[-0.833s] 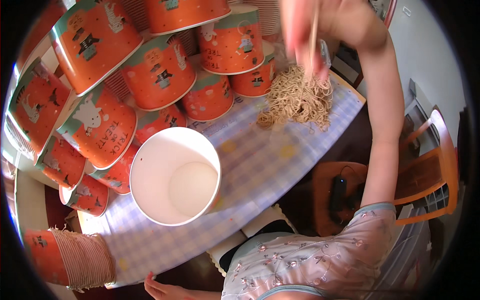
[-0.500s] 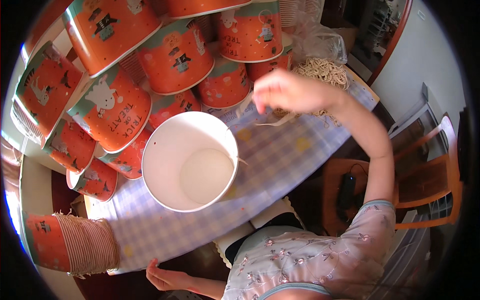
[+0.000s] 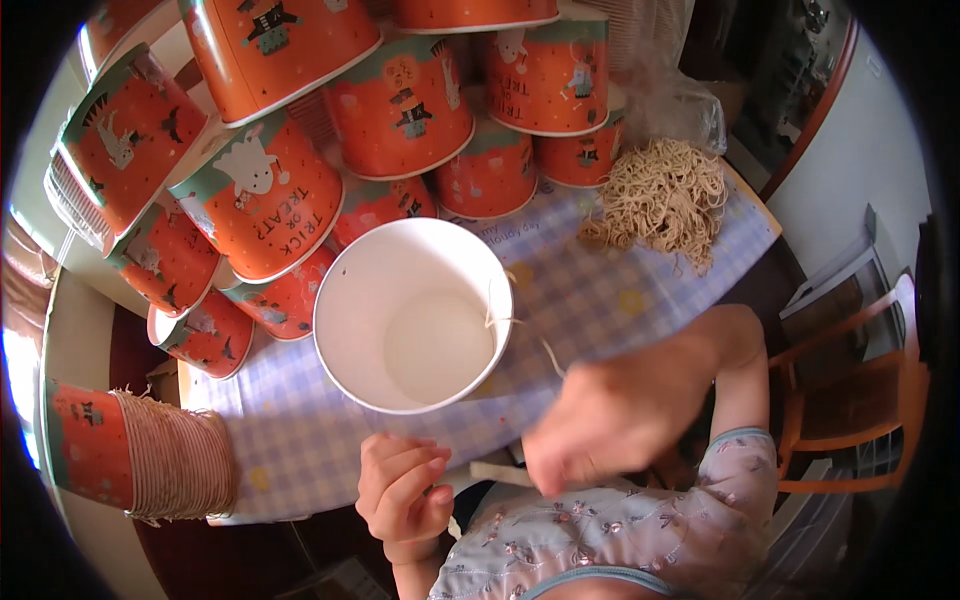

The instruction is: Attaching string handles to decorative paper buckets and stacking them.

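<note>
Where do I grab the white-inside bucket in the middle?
I'd pinch the bucket by its near rim, coming from your side: its open mouth faces up, so there's room inside. Orange buckets crowd behind it, and a cord sits at its right.

Curved-back orange-brown wooden chair [image 3: 893,377] before a plain pale-grey wall [image 3: 890,170].
Bright white light [image 3: 14,345] glows at left; dark reddish-brown floor [image 3: 230,552] lies below the table with blue-white checked cloth [image 3: 585,300].

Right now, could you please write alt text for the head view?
A blurred right hand holds a pale strip near the left hand, before an open bucket on a checked tablecloth. Stacked orange buckets and heaped beige cord lie beyond.
</note>
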Demonstrator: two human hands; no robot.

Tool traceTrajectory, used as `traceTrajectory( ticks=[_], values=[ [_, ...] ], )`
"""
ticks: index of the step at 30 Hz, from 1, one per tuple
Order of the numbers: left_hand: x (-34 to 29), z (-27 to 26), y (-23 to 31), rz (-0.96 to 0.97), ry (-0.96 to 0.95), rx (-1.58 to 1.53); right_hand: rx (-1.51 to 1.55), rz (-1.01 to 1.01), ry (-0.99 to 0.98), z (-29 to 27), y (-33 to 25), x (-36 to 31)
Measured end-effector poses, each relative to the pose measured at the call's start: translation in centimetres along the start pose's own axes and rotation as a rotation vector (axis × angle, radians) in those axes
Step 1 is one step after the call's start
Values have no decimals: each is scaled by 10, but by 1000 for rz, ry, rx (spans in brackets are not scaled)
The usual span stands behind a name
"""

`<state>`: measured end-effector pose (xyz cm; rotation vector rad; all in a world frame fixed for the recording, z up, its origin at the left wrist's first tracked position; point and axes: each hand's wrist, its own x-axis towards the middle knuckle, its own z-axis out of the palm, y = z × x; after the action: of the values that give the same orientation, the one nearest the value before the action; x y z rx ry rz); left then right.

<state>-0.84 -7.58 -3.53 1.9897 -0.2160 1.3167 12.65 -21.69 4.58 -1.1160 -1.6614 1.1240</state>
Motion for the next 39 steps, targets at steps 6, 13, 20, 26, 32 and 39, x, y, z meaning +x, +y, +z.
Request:
traceTrajectory(
  ticks=[6,13,20,26,32,39],
  values=[
    [-7,-4,-6,-37,72,-15,49,-458,-244,24,-12,-6],
    [-11,-12,-6,-77,97,-6,73,-576,-221,27,-6,-8],
    [-13,-9,-5,-88,118,-16,142,-527,-282,24,-1,-13],
    [-13,-5,-2,-72,100,-35,57,-581,-311,17,3,-15],
    [-18,-10,0,-35,146,-46,-183,-747,-211,10,3,-57],
    [-18,-9,1,-58,107,-98,205,-193,869,22,34,-121]
  ],
)
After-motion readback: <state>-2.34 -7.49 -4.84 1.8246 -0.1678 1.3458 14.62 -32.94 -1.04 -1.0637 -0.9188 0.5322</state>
